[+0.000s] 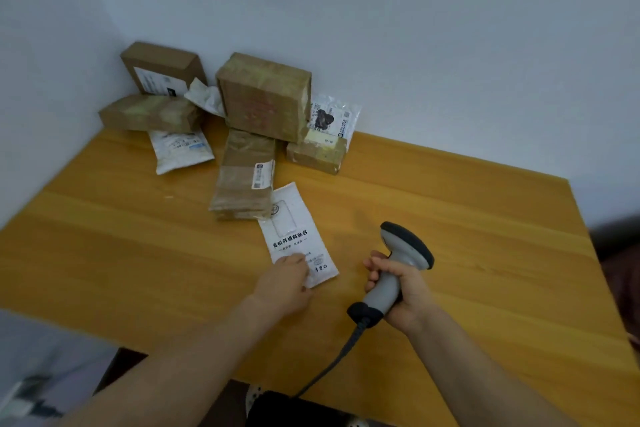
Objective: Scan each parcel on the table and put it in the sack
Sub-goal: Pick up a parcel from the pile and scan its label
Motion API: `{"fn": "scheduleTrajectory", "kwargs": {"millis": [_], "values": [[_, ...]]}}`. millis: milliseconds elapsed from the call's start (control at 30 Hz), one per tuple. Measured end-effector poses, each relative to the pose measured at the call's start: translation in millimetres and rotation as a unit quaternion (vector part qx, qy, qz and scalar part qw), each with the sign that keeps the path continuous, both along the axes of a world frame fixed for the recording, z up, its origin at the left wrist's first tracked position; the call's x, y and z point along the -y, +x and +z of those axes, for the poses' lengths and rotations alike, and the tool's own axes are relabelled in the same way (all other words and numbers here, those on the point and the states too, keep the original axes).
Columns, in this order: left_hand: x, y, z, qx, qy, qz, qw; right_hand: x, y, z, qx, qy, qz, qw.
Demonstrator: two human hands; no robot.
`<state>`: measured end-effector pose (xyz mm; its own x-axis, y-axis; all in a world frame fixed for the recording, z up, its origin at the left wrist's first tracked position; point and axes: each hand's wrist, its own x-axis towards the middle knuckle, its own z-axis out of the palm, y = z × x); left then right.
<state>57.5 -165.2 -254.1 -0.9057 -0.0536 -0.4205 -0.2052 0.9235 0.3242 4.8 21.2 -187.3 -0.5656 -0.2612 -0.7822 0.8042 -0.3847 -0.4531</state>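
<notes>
White plastic pouch (294,229) is the 1 in play, lying flat near the middle of the worktop (450,218), printed side up, just off the near end of a long taped box (242,180). The left hand (285,282) is on its near end, fingers bent down onto the film. Can't tell if the thumb is tucked under for a pinch or if it's just pressing. The right hand (405,291) is wrapped tight round the handle of the grey scanner (405,246), head tipped up and away from the pouch, cable (332,364) trailing off the near edge.

Handling-wise I'd guess it weighs next to nothing and flops: thin, slick mailer with something flat inside. Pinching a short end should do, but it'll droop, so scanning it flat on the wood seems smarter. No shipping label that I can make out on the upper face, so it may need a flip. The other parcels (263,97), brown boxes plus a few pouches, are heaped in the far left corner. Can't spot the sack for sure.
</notes>
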Motion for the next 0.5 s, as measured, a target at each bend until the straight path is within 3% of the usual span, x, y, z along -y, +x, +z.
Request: {"fn": "scheduleTrajectory", "kwargs": {"millis": [100,200,333,400,500], "values": [[-10.6,-2.6,6.4,-0.071,0.016,0.112,0.991,-11.5,4.2,-1.6,-0.003,-0.006,0.003,1.0],[-10.9,-13.5,12.0,-0.115,0.022,0.256,0.96,-20.1,10.9,-3.5,0.003,-0.008,0.008,1.0],[-17.0,-18.6,3.4,0.029,-0.055,0.137,0.989,-31.1,18.6,-9.3,0.009,0.0,0.011,1.0],[-31.0,-19.4,-2.2,0.087,-0.044,0.166,0.981,-36.5,21.0,-10.9,0.014,0.006,0.007,1.0],[-39.8,-27.1,-6.1,0.096,-0.022,0.231,0.968,-42.2,22.5,-11.5,0.012,0.01,0.004,1.0]]}}
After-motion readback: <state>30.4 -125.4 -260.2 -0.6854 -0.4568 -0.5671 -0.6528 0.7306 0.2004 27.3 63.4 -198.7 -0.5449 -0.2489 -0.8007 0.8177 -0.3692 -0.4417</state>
